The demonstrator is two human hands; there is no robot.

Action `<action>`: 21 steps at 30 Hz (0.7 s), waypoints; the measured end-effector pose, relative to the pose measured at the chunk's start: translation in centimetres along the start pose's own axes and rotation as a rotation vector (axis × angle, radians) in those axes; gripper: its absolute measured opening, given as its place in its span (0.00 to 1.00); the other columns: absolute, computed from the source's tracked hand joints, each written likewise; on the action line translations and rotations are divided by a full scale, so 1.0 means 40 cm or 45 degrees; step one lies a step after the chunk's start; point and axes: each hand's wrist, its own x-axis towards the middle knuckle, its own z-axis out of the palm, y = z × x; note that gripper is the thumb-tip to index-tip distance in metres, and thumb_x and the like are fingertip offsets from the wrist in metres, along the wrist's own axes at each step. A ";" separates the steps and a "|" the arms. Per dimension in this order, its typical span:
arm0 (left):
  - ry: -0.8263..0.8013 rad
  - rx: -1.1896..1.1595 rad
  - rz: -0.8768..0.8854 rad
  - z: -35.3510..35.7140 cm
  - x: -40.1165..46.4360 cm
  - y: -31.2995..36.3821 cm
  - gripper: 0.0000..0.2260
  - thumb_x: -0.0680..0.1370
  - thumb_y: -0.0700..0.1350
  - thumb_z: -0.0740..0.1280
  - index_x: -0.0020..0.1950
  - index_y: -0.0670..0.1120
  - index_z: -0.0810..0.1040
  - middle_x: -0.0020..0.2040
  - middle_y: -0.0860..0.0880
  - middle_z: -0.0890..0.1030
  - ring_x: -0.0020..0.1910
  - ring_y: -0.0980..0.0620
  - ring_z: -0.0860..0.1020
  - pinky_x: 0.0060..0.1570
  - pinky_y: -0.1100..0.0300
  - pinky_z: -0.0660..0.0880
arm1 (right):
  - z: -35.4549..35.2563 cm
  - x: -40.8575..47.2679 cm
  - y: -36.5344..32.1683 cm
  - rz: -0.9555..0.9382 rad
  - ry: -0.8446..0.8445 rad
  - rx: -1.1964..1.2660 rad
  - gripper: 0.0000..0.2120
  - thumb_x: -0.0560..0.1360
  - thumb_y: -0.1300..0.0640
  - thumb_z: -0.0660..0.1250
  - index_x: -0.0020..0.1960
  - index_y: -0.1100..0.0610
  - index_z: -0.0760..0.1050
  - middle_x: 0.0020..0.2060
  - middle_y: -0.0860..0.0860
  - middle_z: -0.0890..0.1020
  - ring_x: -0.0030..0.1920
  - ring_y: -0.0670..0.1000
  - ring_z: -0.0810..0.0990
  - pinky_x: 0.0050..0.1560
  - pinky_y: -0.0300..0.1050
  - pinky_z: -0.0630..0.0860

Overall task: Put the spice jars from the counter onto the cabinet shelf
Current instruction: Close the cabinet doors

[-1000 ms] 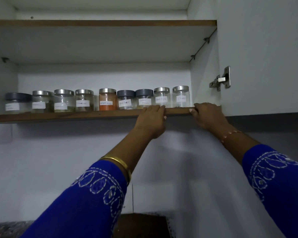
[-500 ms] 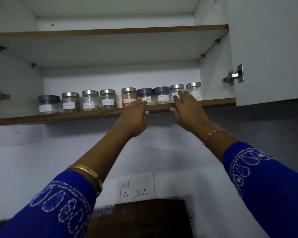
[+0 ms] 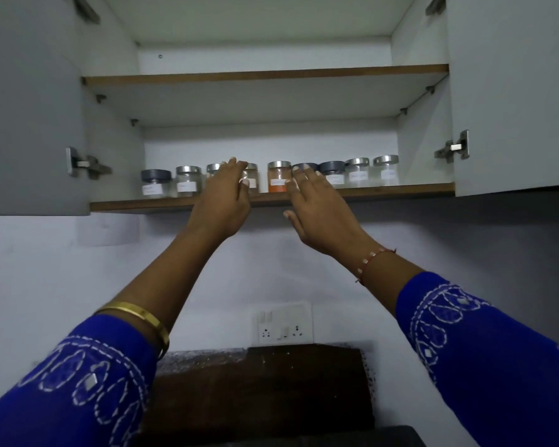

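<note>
Jars (image 3: 279, 176): one row near front edge of shelf (image 3: 400, 191), labels out for reading. Both hands, L (image 3: 224, 201) & R (image 3: 317, 208), released, fingers straight, prob. nudging row even.

Open hands (image 3: 221, 201) before shelved jars (image 3: 279, 176)

You have open room above the jar row (image 3: 304, 179) up to the upper shelf (image 3: 265, 75); the jars stand close together along the lower shelf (image 3: 400, 190), blocking reach behind them.

Clear glass spice jars (image 3: 357, 172) with shiny metal lids, wood-edged shelf (image 3: 400, 190).
</note>
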 end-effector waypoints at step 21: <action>0.278 0.271 -0.227 -0.691 -0.312 -0.128 0.17 0.81 0.39 0.53 0.69 0.41 0.67 0.73 0.44 0.66 0.75 0.49 0.59 0.74 0.50 0.54 | -0.311 0.112 -0.638 -0.077 0.245 0.432 0.26 0.71 0.51 0.70 0.61 0.68 0.74 0.61 0.67 0.76 0.63 0.66 0.74 0.63 0.60 0.71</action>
